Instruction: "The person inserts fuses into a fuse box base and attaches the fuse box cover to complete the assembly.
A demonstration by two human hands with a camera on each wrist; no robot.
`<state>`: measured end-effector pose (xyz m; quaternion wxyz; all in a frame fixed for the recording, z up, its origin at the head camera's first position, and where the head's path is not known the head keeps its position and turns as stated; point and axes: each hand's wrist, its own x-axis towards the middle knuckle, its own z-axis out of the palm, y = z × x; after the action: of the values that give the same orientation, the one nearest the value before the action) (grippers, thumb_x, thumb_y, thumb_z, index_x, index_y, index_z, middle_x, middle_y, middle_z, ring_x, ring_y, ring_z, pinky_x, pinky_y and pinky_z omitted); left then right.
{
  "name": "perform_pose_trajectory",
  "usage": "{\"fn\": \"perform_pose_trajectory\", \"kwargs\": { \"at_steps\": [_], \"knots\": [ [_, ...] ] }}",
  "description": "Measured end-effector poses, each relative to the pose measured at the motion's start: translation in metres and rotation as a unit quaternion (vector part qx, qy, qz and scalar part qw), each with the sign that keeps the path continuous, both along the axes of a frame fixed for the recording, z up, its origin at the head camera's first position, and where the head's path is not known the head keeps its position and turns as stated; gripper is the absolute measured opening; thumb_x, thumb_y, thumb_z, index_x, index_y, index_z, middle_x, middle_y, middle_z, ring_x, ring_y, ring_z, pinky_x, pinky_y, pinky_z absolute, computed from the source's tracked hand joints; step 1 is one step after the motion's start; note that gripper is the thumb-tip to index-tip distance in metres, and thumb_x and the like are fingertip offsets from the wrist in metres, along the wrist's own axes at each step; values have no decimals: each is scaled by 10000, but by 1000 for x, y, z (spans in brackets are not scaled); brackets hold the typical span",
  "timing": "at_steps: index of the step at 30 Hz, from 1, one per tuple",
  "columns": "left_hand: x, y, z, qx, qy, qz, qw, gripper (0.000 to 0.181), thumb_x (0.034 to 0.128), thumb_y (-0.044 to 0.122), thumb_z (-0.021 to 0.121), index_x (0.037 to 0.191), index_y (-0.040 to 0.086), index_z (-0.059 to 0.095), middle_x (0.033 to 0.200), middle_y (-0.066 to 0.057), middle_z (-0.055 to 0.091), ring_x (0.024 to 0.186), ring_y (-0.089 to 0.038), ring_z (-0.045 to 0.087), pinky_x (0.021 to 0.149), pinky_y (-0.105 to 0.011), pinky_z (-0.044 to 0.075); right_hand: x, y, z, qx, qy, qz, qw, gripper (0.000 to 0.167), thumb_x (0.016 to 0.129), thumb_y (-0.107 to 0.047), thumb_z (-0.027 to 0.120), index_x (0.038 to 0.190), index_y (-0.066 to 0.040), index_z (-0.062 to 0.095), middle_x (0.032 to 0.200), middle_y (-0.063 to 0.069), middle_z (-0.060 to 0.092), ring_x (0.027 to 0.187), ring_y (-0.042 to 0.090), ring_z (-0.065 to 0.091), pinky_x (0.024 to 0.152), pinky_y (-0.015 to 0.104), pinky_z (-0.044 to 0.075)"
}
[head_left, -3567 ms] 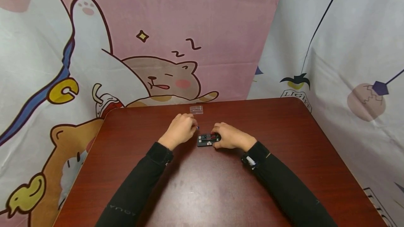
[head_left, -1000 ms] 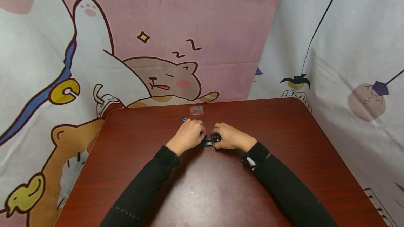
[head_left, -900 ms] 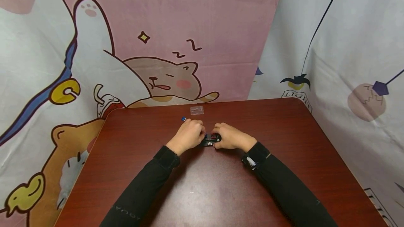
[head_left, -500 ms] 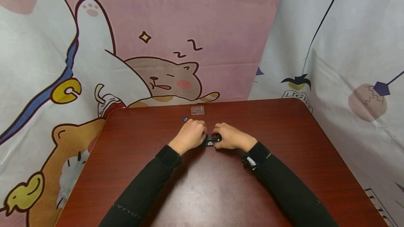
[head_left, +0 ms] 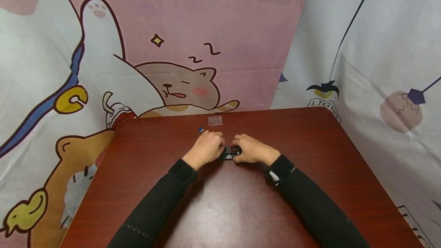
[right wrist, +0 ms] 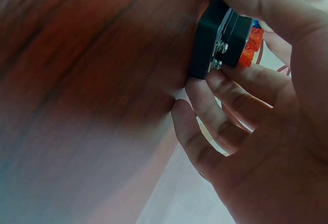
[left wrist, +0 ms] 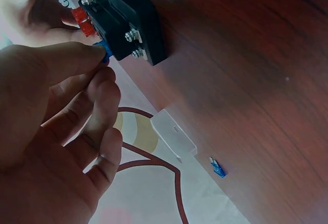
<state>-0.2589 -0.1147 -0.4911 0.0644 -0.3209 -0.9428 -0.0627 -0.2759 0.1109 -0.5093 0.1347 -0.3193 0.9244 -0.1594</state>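
Note:
A black fuse block [head_left: 229, 156] lies on the table between the two hands. In the left wrist view its black base [left wrist: 152, 29] carries metal screws and red fuses [left wrist: 84, 22]. The left hand [head_left: 206, 147] pinches a blue fuse [left wrist: 105, 51] between thumb and forefinger at the block's edge; how deep it sits cannot be seen. The right hand [head_left: 253, 149] grips the block's other end, thumb on one side and fingers on the other. In the right wrist view the block [right wrist: 209, 39] and its red fuses [right wrist: 251, 47] show beside that hand [right wrist: 266, 106].
A clear plastic cover [head_left: 215, 120] lies near the table's back edge. A second blue fuse [head_left: 201, 129] lies on the table beyond the left hand. A printed cloth [head_left: 255, 41] hangs behind the reddish-brown table [head_left: 296, 133].
Since the earliest view, the left hand has moved right and nearer, onto the block's left end. A blue fuse now shows on the table behind it. The right hand keeps its grip.

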Motion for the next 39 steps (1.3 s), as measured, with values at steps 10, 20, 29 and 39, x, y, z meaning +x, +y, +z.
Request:
{"fn": "perform_pose_trajectory", "kwargs": {
  "at_steps": [10, 20, 29, 39],
  "knots": [
    [-1, -6, 0, 208, -156, -34, 9997, 73, 1006, 211, 823, 1029, 166, 876, 989, -5, 757, 879, -189, 730, 842, -417, 529, -1, 0, -1, 12, 20, 6, 10000, 585, 935, -376, 857, 1423, -90, 704, 1342, 47, 646, 1129, 202, 569, 986, 412, 528],
    [-10, -25, 6, 477, -395, 444, 9971, 148, 1052, 223, 751, 1108, 146, 864, 1058, -36, 772, 964, -244, 761, 971, -507, 585, -2, 1, -4, 6, 124, 34, 9999, 584, 924, -395, 854, 1404, -94, 715, 1316, 34, 647, 1160, 197, 581, 1032, 414, 536],
    [-18, -41, 0, 747, -672, 1458, 9842, 229, 1076, 261, 723, 1203, 110, 839, 1177, -90, 827, 1067, -299, 793, 926, -505, 646, 0, 1, -2, -58, 35, -22, 10000, 575, 931, -382, 847, 1412, -98, 710, 1299, 17, 638, 1124, 181, 566, 1001, 395, 533],
    [-31, -63, -8, 1025, -815, 2381, 9624, 258, 1081, 297, 711, 1221, 115, 830, 1228, -98, 824, 963, -310, 781, 792, -507, 636, 1, 2, -2, -37, -5, -36, 10000, 577, 936, -366, 838, 1430, -103, 701, 1350, 27, 633, 1140, 186, 556, 1006, 391, 525]
  ]
}}
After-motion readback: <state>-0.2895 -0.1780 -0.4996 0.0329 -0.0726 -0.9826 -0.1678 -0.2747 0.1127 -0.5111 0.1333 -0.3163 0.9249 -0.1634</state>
